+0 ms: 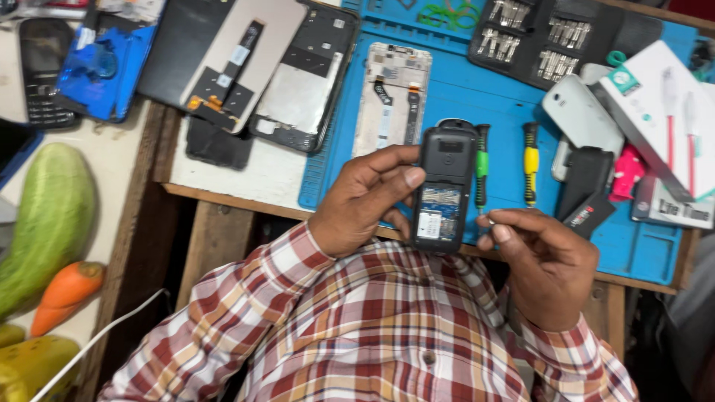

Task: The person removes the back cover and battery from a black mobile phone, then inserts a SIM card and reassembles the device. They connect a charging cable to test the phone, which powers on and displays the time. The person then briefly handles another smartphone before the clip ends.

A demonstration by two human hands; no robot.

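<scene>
My left hand holds a small black keypad phone upright, back side towards me. Its back cover is off, so the battery bay with a label and board shows. My right hand is just right of the phone's lower end, thumb and forefinger pinched on a tiny metal piece too small to identify. Both hands hover over the front edge of a blue work mat. My checked red-and-white shirt fills the lower frame.
On the mat lie a green-handled screwdriver, a yellow-handled one, a white phone frame and a black bit set case. Opened phone screens lie left, a white box right. Far left: a green vegetable and a carrot.
</scene>
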